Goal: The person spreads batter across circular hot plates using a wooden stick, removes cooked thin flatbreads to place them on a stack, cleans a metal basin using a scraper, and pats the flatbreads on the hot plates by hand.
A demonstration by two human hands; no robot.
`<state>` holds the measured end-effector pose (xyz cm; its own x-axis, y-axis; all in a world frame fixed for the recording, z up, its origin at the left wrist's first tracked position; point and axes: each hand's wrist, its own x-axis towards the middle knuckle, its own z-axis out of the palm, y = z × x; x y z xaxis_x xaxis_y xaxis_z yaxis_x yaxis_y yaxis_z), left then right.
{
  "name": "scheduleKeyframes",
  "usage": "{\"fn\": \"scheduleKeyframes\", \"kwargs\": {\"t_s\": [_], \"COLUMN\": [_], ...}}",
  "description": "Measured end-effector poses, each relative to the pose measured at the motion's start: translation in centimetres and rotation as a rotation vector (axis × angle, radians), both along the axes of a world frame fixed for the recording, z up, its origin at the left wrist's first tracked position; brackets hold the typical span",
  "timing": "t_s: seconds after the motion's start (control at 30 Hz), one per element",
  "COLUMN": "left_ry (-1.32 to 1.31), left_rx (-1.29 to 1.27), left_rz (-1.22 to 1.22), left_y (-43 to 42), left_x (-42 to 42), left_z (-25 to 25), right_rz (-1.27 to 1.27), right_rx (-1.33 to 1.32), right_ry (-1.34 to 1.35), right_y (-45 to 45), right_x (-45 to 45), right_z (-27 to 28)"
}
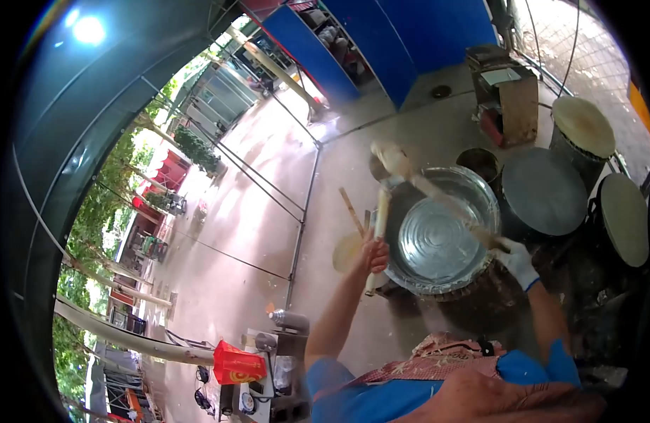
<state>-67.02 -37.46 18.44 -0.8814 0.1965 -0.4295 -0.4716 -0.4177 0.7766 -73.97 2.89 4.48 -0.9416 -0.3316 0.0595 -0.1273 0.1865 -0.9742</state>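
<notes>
Left fingers (376, 256) grip 1 pale stick (382, 217) pointing away; right fingers (508, 248) grip 1 blurred stick (443, 199) slanting far-left over 1 basin (495, 206).

Your floor (339, 225) is pale and smooth, dark-stained beneath the wide metal basin (432, 247), whose support you can't make out. Farther ahead, a worn wooden box (518, 113) stands on it. To your right, three large vessels with round, flat tops (543, 190) stand close together, a smaller open pot (478, 163) beside them.
</notes>
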Motion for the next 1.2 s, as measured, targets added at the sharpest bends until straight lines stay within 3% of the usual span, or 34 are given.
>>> {"fn": "scheduleKeyframes", "kwargs": {"t_s": [0.07, 0.13, 0.17, 0.23, 0.27, 0.3, 0.37, 0.43, 0.53, 0.57, 0.6, 0.67, 0.7, 0.77, 0.8, 0.87, 0.93, 1.0, 1.07, 1.13, 1.2], "left_ry": [-0.352, -0.619, -0.593, -0.533, -0.498, -0.374, -0.113, -0.122, -0.483, -0.539, -0.763, -0.628, -0.558, -0.214, -0.137, -0.103, -0.426, -0.597, -0.785, -0.807, -0.77], "left_rx": [0.776, 1.116, 1.114, 1.11, 1.1, 1.183, 0.837, 0.72, 0.943, 0.914, 1.142, 0.899, 0.935, 0.718, 0.791, 0.935, 0.478, 0.883, 1.203, 1.147, 1.207], "left_rz": [0.026, 0.054, 0.133, 0.018, -0.051, -0.275, -0.142, 0.001, 0.065, 0.12, 0.108, 0.04, 0.02, -0.163, -0.255, -0.379, 0.116, 0.036, -0.055, -0.072, -0.184], "left_y": [0.0, 0.0, -0.1, -1.0, -1.6, -2.2, -1.6, -0.7, -0.8, -1.2, -0.4, 0.1, 0.6, 1.4, 2.7, 5.5, 10.2, 14.5, 18.1, 22.2, 26.7], "left_x": [0.5, 0.7, 0.9, 2.0, 2.3, 2.2, 2.6, 2.1, -0.7, -2.3, -2.5, -2.7, -2.3, -2.6, -3.2, -4.4, -5.8, -7.0, -8.8, -10.7, -12.1], "left_z": [-4.1, -5.4, -6.3, -6.3, -6.2, -6.5, -5.8, -5.4, -6.9, -7.3, -5.4, -4.8, -3.6, -5.9, -7.3, -9.4, -7.3, -7.0, -10.2, -10.9, -9.5], "right_rz": [-0.069, -0.111, -0.125, -0.215, -0.234, -0.231, -0.202, -0.15, -0.226, -0.241, -0.251, -0.3, -0.336, -0.362, -0.354, -0.295, -0.267, -0.268, -0.311, -0.484, -0.611], "right_rx": [0.185, 0.433, 0.563, 0.566, 0.55, 0.463, 0.209, 0.095, 0.477, 0.547, 0.619, 0.611, 0.533, 0.399, 0.326, 0.349, 0.456, 0.561, 0.697, 0.75, 0.871], "right_ry": [0.012, -0.077, -0.125, 0.022, 0.056, 0.119, 0.075, -0.093, -0.077, -0.07, -0.06, -0.032, -0.029, -0.054, -0.097, -0.097, -0.118, -0.037, 0.034, 0.089, -0.059], "right_y": [-0.3, 0.1, 0.7, 1.0, 1.0, 1.1, -0.1, -1.4, -1.9, -1.4, -0.7, 0.8, 1.7, 3.0, 3.2, 4.9, 7.8, 12.8, 18.5, 23.8, 28.6], "right_x": [2.4, 5.2, 6.6, 7.8, 8.1, 8.0, 7.0, 6.7, 7.7, 8.6, 9.5, 9.3, 9.4, 8.9, 8.3, 6.6, 7.0, 9.4, 12.0, 14.4, 14.8], "right_z": [-3.7, -1.6, -0.2, 2.0, 3.6, 4.3, 3.1, 1.8, -0.8, -1.0, -1.0, 0.1, 1.2, 2.3, 3.4, 0.3, -1.5, -4.5, -5.3, -4.2, -4.4]}}
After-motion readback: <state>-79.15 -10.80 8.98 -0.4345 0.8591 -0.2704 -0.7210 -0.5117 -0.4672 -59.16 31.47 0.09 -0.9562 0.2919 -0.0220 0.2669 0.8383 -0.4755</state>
